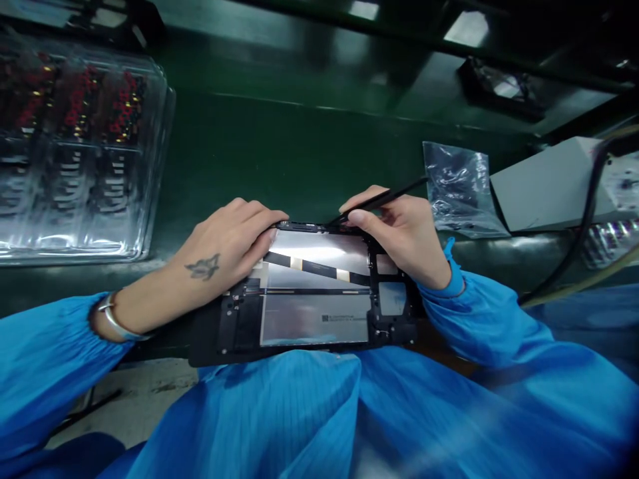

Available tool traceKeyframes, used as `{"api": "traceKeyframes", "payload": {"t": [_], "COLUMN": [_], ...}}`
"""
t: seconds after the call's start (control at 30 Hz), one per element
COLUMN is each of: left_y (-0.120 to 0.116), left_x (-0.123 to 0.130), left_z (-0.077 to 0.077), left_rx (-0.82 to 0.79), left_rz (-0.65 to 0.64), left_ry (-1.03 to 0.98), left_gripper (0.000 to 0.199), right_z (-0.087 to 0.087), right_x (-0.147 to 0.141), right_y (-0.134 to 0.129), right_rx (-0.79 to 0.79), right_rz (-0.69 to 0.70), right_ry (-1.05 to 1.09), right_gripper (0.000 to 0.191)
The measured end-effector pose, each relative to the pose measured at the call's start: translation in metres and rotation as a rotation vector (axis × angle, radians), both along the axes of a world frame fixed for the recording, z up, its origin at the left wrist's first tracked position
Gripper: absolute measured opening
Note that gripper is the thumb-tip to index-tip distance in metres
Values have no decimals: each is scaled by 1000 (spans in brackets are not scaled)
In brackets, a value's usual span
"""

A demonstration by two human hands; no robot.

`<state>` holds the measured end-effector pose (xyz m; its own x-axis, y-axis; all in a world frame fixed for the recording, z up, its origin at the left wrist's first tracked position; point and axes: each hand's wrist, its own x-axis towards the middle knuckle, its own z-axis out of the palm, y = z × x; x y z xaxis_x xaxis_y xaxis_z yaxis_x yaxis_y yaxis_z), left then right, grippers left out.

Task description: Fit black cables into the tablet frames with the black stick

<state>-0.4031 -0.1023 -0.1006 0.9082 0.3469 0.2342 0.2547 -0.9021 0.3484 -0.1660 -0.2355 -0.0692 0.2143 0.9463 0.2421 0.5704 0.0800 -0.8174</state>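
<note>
A flat black-framed electronic device (319, 319) with silver metal panels lies at the front of the bench, close to my body. A dark ribbon cable (319, 269) with pale patches crosses its upper panel at a slant. My left hand (234, 243) grips the device's upper left edge, thumb and forefinger at its corner. In my right hand (394, 223) is a pair of black tweezers (384, 198), pinched between thumb and fingers. Their tip points down and left onto the device's far edge. The small part at that tip is too small to make out.
A clear plastic tray (84, 159) holding several circuit boards stands at the left. Toward the right lie a clear plastic bag (459, 189) and a pale box (549, 183). A black cable (574, 239) hangs down at the far right. A dark object (499, 90) sits at the back.
</note>
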Motion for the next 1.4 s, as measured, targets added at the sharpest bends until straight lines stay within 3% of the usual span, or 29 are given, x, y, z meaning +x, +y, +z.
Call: {"api": "traceKeyframes", "payload": {"t": [1.0,1.27,1.4], "left_y": [-1,2,-10], "left_x": [1,2,3], "left_z": [1,-2,1], "left_rx": [-16,-41,-42], "left_rz": [4,26,78], "left_ry": [27,22,46], "left_gripper": [40,37,35], "right_z": [0,-4,-9], "right_x": [0,2,7], "right_y": [-1,3,2], "right_rx": [-55,-53,-80], "right_rz": [26,-63,-129], "right_ry": [-8,169,286], "right_gripper": [20,21,22]}}
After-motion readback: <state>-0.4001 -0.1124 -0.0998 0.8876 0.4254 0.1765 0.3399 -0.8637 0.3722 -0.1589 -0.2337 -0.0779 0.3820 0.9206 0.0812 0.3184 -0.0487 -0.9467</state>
